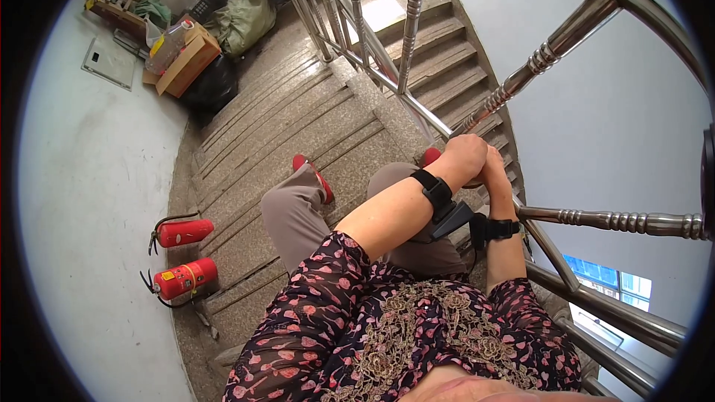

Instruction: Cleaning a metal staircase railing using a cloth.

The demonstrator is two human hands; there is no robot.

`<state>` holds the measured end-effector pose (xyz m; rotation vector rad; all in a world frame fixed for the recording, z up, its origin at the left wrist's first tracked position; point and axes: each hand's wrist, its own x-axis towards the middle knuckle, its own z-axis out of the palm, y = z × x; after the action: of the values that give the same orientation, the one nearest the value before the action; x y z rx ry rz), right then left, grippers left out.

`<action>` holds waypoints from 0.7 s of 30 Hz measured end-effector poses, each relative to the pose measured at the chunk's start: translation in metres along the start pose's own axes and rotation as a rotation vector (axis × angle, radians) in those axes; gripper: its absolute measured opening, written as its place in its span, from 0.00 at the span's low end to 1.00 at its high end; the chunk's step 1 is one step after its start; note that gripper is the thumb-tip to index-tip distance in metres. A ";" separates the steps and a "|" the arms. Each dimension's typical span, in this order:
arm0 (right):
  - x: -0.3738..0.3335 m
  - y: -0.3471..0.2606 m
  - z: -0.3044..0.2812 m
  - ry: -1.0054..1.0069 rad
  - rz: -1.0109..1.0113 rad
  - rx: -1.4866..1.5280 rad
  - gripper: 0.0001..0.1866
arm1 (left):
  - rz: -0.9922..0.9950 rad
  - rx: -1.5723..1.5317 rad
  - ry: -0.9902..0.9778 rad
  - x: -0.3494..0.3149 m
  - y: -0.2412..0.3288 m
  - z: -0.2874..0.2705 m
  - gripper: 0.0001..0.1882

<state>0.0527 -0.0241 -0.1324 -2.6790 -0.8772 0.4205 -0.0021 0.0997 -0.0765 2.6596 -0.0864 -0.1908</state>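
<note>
My left hand [468, 155] is curled closed, its back toward me, at the lower end of a shiny metal baluster [530, 63] of the stair railing. My right hand [494, 167] sits right beside it, also closed, partly behind the left one. What the fingers close on is hidden; I cannot tell whether they grip the metal. A black strap with a dark device [439, 192] is on my left wrist. Another black strap [501, 228] circles the right wrist. My legs in grey-brown trousers [292, 212] and red shoes [316, 177] are on the stone steps.
Worn steps [275, 115] go down ahead, with another flight [447, 52] beyond the rails. Two red fire extinguishers [185, 232] [186, 278] stand by the left wall. A cardboard box [188, 59], a green sack [242, 21] and a black bag [212, 83] crowd the lower left.
</note>
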 end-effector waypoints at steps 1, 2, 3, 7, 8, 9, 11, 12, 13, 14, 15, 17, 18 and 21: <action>-0.003 -0.002 -0.001 -0.003 -0.003 0.000 0.26 | 0.006 -0.022 0.037 0.000 -0.001 0.002 0.09; -0.009 -0.001 -0.003 0.035 0.004 0.030 0.24 | 0.020 -0.046 0.071 0.000 0.002 0.001 0.09; -0.015 -0.001 -0.006 0.074 0.012 0.060 0.22 | 0.024 -0.050 0.069 0.000 0.004 -0.001 0.09; -0.037 -0.016 -0.029 0.130 0.002 0.095 0.18 | 0.066 -0.027 0.068 -0.002 0.008 -0.003 0.07; -0.041 -0.017 -0.033 0.143 0.002 0.086 0.16 | 0.070 -0.042 0.092 -0.001 0.009 -0.002 0.08; -0.043 -0.016 -0.035 0.157 0.002 0.078 0.14 | 0.071 -0.044 0.093 -0.001 0.010 -0.001 0.08; -0.045 -0.008 -0.033 0.194 -0.009 0.094 0.12 | 0.098 -0.050 0.115 -0.001 0.011 -0.001 0.08; -0.046 -0.004 -0.032 0.232 -0.021 0.110 0.10 | 0.099 -0.050 0.114 -0.001 0.012 -0.003 0.08; -0.048 0.000 -0.033 0.233 -0.021 0.111 0.10 | 0.128 -0.056 0.107 -0.001 0.012 -0.005 0.07; -0.052 -0.007 -0.043 0.281 -0.006 0.191 0.10 | 0.153 -0.061 0.099 -0.002 0.012 -0.009 0.07; -0.054 -0.013 -0.053 0.328 0.008 0.272 0.10 | 0.149 -0.060 0.099 -0.001 0.013 -0.011 0.07; -0.054 -0.021 -0.063 0.477 0.064 0.319 0.10 | 0.188 -0.152 0.239 0.003 0.020 -0.016 0.09; -0.053 -0.025 -0.069 0.627 0.124 0.364 0.10 | 0.193 -0.153 0.235 0.000 0.027 -0.026 0.09; -0.051 -0.040 -0.095 0.819 0.102 0.524 0.12 | 0.273 -0.304 0.551 -0.012 0.046 -0.051 0.12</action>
<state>0.0262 -0.0418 -0.0221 -2.0952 -0.3163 -0.3743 -0.0076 0.0832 -0.0090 2.2753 -0.2184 0.5689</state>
